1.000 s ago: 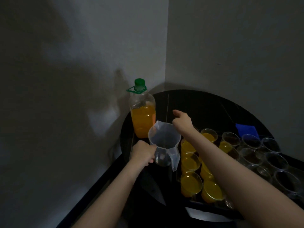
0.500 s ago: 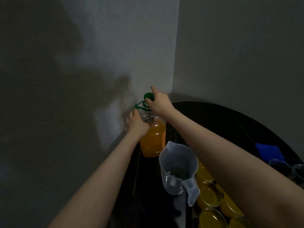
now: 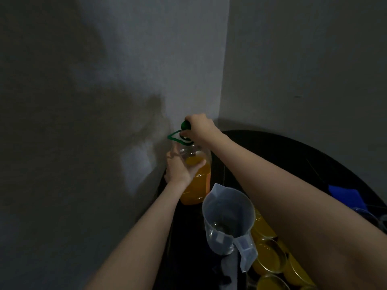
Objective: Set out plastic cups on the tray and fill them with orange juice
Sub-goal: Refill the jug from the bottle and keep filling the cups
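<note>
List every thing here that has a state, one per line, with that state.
juice bottle: upright, about half full of orange juice
green cap: on the bottle
left hand: grips the bottle's shoulder
right hand: grips the cap
clear jug: upright, nearly empty
filled cups: hold orange juice
blue cloth: lying flat on the table

Filled cups (image 3: 270,251) partly behind forearm
</note>
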